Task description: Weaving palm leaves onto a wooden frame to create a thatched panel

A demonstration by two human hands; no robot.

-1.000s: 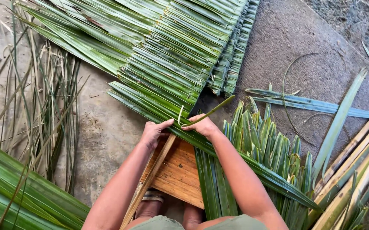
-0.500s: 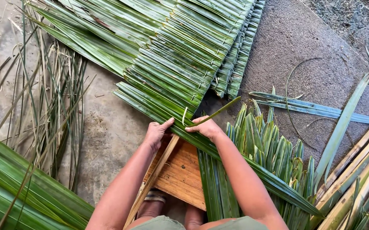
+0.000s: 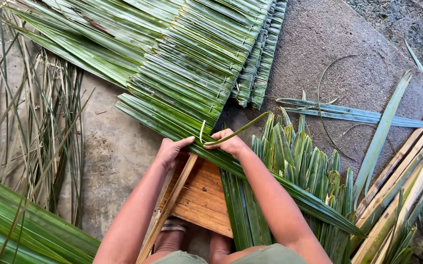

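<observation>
A wide panel of folded green palm leaves [image 3: 182, 63] lies stitched in rows across the ground, running from the upper left down to my hands. My left hand [image 3: 171, 152] grips the nearest folded leaf at the panel's lower edge, just above a long pale wooden stick [image 3: 168, 210]. My right hand [image 3: 227, 143] pinches a thin green leaf strip [image 3: 243, 128] that curls up and to the right, pressing on the same leaf. A small wooden board [image 3: 202, 198] sits under my forearms.
Loose green leaves [image 3: 299, 161] fan out at my right. Thin dry midribs [image 3: 40, 117] lie scattered at the left. More broad leaves [image 3: 16, 220] are at the lower left, pale split canes [image 3: 407, 186] at the right, and a rough grey slab [image 3: 348, 49] beyond.
Both hands have stayed at the panel's lower edge; the thin strip in my right hand has swung slightly lower and the view has shifted a little.
</observation>
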